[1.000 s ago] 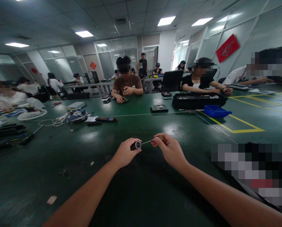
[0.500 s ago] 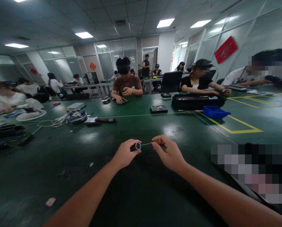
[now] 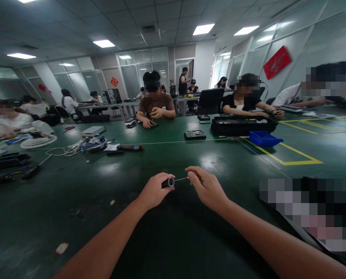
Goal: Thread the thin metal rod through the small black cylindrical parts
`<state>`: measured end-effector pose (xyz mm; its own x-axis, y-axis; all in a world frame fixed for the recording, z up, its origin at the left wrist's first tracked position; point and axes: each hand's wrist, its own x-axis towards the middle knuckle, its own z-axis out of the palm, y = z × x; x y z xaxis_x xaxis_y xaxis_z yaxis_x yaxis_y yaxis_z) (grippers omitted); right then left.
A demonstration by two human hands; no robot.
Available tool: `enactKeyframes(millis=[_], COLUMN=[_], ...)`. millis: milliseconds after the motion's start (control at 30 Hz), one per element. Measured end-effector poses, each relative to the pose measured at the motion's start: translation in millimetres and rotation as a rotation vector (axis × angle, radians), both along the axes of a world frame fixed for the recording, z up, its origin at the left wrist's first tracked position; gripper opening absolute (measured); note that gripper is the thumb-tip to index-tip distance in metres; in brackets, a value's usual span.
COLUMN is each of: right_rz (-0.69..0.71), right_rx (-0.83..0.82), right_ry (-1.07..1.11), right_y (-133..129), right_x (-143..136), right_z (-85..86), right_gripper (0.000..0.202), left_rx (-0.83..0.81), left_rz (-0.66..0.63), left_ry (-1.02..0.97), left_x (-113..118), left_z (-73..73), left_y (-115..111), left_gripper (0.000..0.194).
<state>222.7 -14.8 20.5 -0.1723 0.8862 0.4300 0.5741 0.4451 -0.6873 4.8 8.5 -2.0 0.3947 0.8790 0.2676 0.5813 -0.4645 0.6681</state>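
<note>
Short of the surface's (image 3: 149, 159) far edge, my left hand (image 3: 153, 190) clasps the black cylinder (image 3: 170, 182), my right hand (image 3: 209, 189) the screwdriver (image 3: 186, 178) (I'd keep both steady).

A person in a brown shirt (image 3: 161, 101) is sitting across a glossy dark-green tabletop (image 3: 103, 182), straight beyond the left hand (image 3: 152, 190).
Farther out and left of that hand, a slim dark tool with a red end (image 3: 135, 147) is lying near a tangled blue-and-white bundle (image 3: 93, 143), with a flat light-grey box (image 3: 93, 131) resting behind it and a round white slatted grille (image 3: 38, 142) lying farther left; a small pale scrap (image 3: 62, 248) is lying left of the left forearm. Beyond the right hand (image 3: 209, 190), a flat dark rectangular drive (image 3: 195, 134) is lying; farther right, an open blue plastic bin (image 3: 264, 138) is sitting before a long black plastic casing (image 3: 244, 127).
</note>
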Motion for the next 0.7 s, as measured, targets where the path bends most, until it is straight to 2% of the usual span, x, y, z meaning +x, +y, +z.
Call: enactKeyframes(millis=[233,700], right_rz=[0.017,-0.003], right_rx=[0.006,-0.047], right_ry=[-0.008,0.081], right_y=[-0.6,0.0], right_x=[-1.3,-0.5], right_z=[0.1,0.9], right_gripper=[0.034,0.024], left_rx=[0.002,-0.002], left_rz=[0.003,0.022], left_ry=[0.009,-0.012], left_x=[-0.2,0.6], left_z=[-1.2,-0.7], left_y=[0.3,-0.1], left_gripper=[0.036,0.036])
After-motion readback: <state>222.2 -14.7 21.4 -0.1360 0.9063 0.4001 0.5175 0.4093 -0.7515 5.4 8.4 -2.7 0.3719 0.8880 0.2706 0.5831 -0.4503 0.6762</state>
